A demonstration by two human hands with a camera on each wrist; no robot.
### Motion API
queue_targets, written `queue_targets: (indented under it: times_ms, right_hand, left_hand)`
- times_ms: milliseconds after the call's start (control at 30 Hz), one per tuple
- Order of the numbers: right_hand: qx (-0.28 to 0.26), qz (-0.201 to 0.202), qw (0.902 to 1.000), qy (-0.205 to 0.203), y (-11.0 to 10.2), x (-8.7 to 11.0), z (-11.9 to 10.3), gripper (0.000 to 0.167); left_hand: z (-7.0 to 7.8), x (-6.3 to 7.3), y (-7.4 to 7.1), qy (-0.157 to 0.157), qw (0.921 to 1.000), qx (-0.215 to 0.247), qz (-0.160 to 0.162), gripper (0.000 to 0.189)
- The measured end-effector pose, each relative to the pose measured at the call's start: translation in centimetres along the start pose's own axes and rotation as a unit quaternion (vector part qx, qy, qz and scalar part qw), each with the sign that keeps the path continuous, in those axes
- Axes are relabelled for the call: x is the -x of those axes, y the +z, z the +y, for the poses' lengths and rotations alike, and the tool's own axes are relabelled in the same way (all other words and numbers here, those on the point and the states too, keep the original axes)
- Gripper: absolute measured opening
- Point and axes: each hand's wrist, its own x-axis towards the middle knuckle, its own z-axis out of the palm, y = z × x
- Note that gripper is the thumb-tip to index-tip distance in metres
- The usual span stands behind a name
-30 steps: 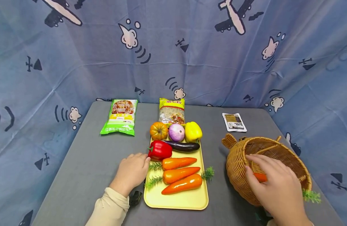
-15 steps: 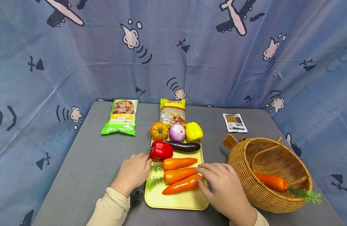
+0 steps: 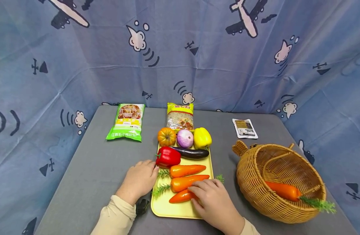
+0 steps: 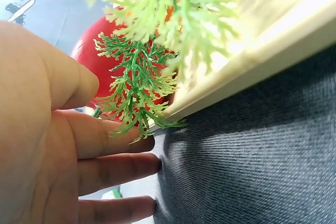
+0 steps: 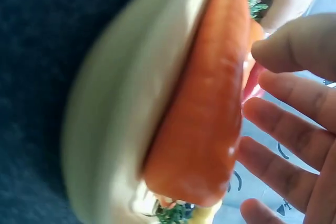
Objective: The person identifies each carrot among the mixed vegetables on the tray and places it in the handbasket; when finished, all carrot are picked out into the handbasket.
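Note:
My right hand (image 3: 213, 203) is over the front carrot (image 3: 183, 196) and hides its thick end. In the right wrist view, the fingers (image 5: 286, 116) are nearly straight beside that carrot, not curled round it; whether they touch it I cannot tell. Two more carrots (image 3: 189, 183) (image 3: 188, 170) lie behind it on the yellow tray (image 3: 165, 209). At the tray's left edge rests my left hand (image 3: 140, 179), close to a red bell pepper (image 3: 168, 157). Its fingers (image 4: 118, 171) extend past the tray rim in the left wrist view, holding nothing.
An eggplant (image 3: 191, 153), a pumpkin (image 3: 166, 136), a purple onion (image 3: 185, 138) and a yellow pepper (image 3: 202, 138) fill the tray's back. At right, a tilted wicker basket (image 3: 256, 186) contains a carrot (image 3: 284, 191). Food packets (image 3: 126, 121) (image 3: 180, 116) (image 3: 245, 128) lie farther back.
My right hand has left the carrot in the basket and moved left to the front carrot on the tray. My left hand has stayed by the red bell pepper.

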Motion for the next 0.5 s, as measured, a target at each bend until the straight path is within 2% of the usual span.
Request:
queue_targets:
  times_ms: [233, 367, 500]
  right_hand:
    - [0.005, -0.008, 1.0, 0.002, 1.1, 0.1, -0.1, 0.033]
    - [0.007, -0.01, 0.9999, 0.004, 1.5, 0.2, 0.1, 0.035]
    - [0.011, -0.016, 0.9998, 0.005, 1.2, 0.6, 0.6, 0.037]
  left_hand:
    - [-0.6, 0.4, -0.5, 0.012, 0.9999, -0.001, -0.007, 0.043]
    - [-1.2, 0.4, -0.9, 0.014, 0.9981, 0.033, -0.05, 0.048]
    - [-1.6, 0.4, -0.7, 0.0, 0.9908, 0.069, -0.116, 0.058]
